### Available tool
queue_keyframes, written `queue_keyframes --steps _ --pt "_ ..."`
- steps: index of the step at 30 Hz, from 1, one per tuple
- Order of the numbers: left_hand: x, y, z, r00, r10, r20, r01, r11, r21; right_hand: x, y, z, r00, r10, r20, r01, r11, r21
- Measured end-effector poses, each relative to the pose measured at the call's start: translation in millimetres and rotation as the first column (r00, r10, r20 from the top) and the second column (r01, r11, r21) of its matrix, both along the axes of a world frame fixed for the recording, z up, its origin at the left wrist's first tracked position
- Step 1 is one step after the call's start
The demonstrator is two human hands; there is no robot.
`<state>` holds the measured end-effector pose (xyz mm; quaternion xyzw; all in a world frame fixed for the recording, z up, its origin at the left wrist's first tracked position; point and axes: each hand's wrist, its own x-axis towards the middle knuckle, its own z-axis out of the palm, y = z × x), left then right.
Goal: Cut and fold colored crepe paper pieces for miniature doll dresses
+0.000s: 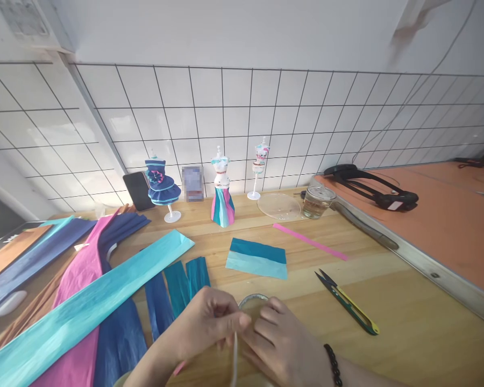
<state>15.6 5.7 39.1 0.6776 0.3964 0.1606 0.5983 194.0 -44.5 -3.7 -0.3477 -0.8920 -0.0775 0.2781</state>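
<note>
Fingers (243,321) of the left hand (204,325) pinch a narrow white strip (235,357) in the head view, its free length hanging between the palms above the tabletop (423,317). The right hand (282,338) is curled close beside it; whether its fingertips also grip is hidden, so I cannot tell. Just beyond the knuckles shows a round grey rim (253,296).

The likeliest trouble is the strip slipping or twisting, since the hold on it looks small and its lower part hangs loose. Short teal crepe-paper pieces (197,275) lie just past the left hand, so a forward push could crease or scatter them. On the right, the thread snips (352,310) lie with blades parted, a nick risk if that hand sweeps outward blindly. Farther back, a glass of water (318,203) could, if knocked over, soak the two-tone teal paper rectangle (257,259) and the pink strip (310,242).
</note>
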Motion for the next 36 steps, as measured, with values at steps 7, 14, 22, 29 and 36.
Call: queue_keyframes --steps 7,14,22,29,36 --pt "4 12 -23.9 0.911 0.316 -0.264 -0.126 0.825 0.551 22 4 9.8 0.999 0.03 -0.019 -0.034 0.962 -0.272" --pt "-1 16 -29.7 0.733 0.407 -0.545 0.042 0.773 0.634 15 62 7.4 0.922 -0.243 0.302 0.321 0.915 -0.244" --pt "-6 19 -28.2 0.608 0.465 -0.644 0.084 0.769 0.634 15 70 17.0 0.859 -0.307 0.41 0.417 0.884 -0.212" --pt "-4 19 -23.9 0.512 0.498 -0.7 0.111 0.77 0.629 117 93 30.4 0.77 -0.543 0.337 0.627 0.74 -0.241" --pt "-2 19 -24.3 0.521 0.524 -0.674 0.091 0.751 0.654 102 92 11.6 0.871 -0.447 0.202 0.489 0.75 -0.446"
